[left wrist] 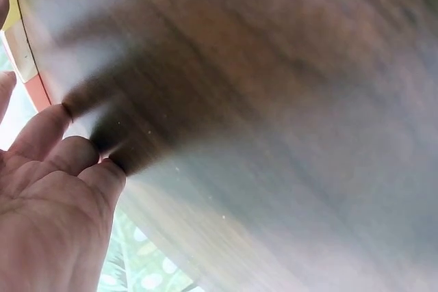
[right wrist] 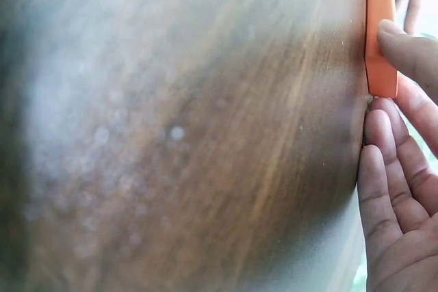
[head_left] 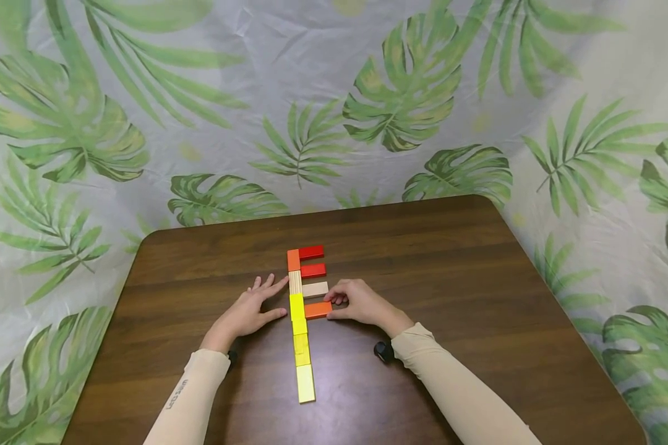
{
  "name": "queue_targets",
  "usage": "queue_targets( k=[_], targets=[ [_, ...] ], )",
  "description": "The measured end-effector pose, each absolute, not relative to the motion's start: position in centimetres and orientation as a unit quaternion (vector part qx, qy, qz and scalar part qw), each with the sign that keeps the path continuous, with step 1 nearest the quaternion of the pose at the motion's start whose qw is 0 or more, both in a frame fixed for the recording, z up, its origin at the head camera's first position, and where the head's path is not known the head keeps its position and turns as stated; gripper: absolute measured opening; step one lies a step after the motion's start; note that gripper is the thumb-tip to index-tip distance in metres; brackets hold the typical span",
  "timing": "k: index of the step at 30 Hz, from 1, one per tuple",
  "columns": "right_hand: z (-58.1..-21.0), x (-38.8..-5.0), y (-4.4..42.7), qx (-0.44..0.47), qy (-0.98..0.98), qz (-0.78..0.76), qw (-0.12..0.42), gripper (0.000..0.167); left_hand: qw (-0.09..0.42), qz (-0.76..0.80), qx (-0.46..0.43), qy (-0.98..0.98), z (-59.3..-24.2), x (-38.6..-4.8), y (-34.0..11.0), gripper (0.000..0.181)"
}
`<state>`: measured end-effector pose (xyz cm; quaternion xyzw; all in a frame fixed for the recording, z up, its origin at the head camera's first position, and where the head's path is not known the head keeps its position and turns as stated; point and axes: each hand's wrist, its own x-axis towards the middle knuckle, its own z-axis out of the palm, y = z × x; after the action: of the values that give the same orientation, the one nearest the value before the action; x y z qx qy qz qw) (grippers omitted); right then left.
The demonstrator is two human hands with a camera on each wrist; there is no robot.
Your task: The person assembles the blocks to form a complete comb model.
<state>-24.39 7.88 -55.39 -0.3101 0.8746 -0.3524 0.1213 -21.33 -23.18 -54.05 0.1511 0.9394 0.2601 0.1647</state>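
Wooden blocks form a column on the table. An orange block [head_left: 294,260] is at its far end, then a plain wood block [head_left: 295,282], then several yellow blocks [head_left: 302,350] running toward me. Off the column's right side lie two red blocks [head_left: 313,270], a pale wood block [head_left: 315,289] and a second orange block [head_left: 318,310]. My right hand [head_left: 363,306] pinches that orange block's right end, thumb on the near side in the right wrist view. Fingers spread, my left hand [head_left: 248,311] rests on the table at the column's left, index fingertip by the plain wood block.
The dark brown wooden table [head_left: 423,259] has rounded far corners. A leaf-patterned curtain [head_left: 323,74] hangs behind it and along both sides. A black wrist device [head_left: 384,351] sits under the right cuff.
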Motion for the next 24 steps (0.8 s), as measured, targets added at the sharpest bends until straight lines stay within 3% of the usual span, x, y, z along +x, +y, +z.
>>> queue_targets(
  k=[24],
  targets=[
    [-55.2,-24.6,9.9,-0.295,0.860,-0.394,0.134,0.037,0.156,0.276,0.159,0.935,-53.9,-21.3,-23.7,0.083]
  ],
)
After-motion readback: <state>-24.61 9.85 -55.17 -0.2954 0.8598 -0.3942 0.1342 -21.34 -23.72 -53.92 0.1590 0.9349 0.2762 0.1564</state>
